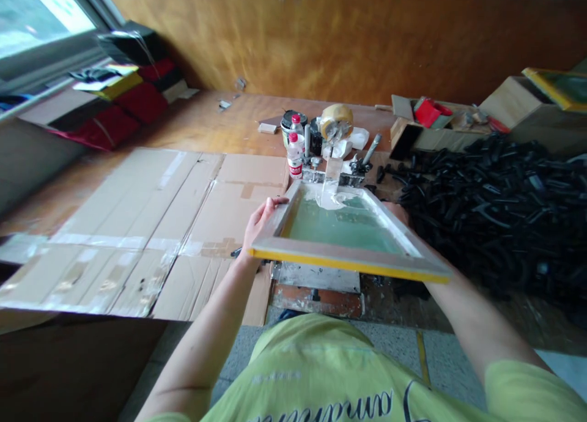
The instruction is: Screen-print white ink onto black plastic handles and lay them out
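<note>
A screen printing frame [321, 258] with a yellow front edge and green mesh is tilted above a metal base plate [316, 278]. My left hand [262, 220] grips its left side, thumb lying over the rim. On the opposite side my right hand [398, 213] holds the frame's right rail; most of its fingers are hidden beneath. White paste lies on the mesh at the far end, where a flat pale blade [331, 176] stands upright. Behind it is a metal clamp [355, 178] with a lever.
Flattened cardboard [183, 208] covers the table's left. Two red-capped bottles [295, 159] and a tape roll [337, 121] stand behind the frame. At right lies a large heap of black plastic parts [495, 220], with an open cardboard box [440, 137] beyond it.
</note>
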`<state>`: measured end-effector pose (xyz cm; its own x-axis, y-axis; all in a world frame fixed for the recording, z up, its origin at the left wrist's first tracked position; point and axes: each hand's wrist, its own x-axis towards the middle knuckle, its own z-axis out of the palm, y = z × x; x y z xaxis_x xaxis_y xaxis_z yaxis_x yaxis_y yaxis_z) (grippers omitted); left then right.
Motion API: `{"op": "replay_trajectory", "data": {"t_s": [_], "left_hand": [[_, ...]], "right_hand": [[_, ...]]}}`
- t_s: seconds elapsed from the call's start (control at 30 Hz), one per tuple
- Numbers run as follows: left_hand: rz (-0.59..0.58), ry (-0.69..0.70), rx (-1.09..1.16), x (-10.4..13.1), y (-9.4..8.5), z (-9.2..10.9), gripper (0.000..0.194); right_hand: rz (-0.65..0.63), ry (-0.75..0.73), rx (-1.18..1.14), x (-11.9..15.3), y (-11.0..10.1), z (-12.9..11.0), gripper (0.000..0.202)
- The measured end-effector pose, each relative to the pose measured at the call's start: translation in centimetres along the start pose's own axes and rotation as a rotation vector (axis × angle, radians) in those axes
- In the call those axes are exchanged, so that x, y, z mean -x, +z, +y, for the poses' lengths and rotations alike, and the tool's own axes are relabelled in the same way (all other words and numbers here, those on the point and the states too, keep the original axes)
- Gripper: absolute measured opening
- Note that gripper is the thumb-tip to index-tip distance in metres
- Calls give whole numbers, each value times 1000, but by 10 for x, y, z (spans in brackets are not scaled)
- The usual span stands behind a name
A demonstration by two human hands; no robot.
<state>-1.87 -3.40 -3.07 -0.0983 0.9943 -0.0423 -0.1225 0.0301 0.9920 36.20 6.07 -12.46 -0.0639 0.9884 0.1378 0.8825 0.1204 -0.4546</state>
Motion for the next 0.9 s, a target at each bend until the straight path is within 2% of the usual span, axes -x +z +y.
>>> {"op": "replay_trajectory", "data": {"t_s": [0.07, 0.1, 0.13, 0.23, 0.33, 0.4, 0.47, 0.57, 0.67, 0.73, 0.8, 0.87, 0.9], "left_hand": [[-52, -162, -44, 15, -11, -18, 51], [-77, -229, -63, 21, -15, -29, 52], [-88, -279, -75, 26, -18, -41, 55], [-68, -340, -110, 34, -21, -76, 75], [-15, -355, -157, 33, -20, -103, 85], [-1, -360, -181, 31, -20, -113, 83], [-5, -357, -200, 30, -21, -120, 79], [-19, -352, -209, 30, -24, -126, 75], [-15, -354, -201, 30, -25, -127, 74], [-10, -351, -211, 31, -25, -126, 73], [-3, -346, -232, 32, -24, -124, 71], [5, -339, -241, 33, -23, -122, 70], [6, -337, -239, 33, -22, -121, 70]], "right_hand": [[74, 125, 50, -2, -19, 3, 30], [116, 132, 60, -6, -25, -5, 36], [158, 84, 53, -13, -28, -18, 45], [202, -240, 26, -34, -23, -78, 63], [66, -366, 139, -51, -5, -132, 55], [-87, -349, 241, -57, 9, -149, 36], [-209, -312, 319, -56, 20, -154, 22], [-242, -345, 362, -40, 29, -148, 13], [-263, -551, 319, -12, 25, -139, 15], [-323, -708, 266, 3, 18, -134, 14], [-388, -793, 216, 10, 12, -131, 11], [-393, -764, 180, 9, 9, -131, 7], [-354, -719, 170, 8, 10, -132, 7]]}}
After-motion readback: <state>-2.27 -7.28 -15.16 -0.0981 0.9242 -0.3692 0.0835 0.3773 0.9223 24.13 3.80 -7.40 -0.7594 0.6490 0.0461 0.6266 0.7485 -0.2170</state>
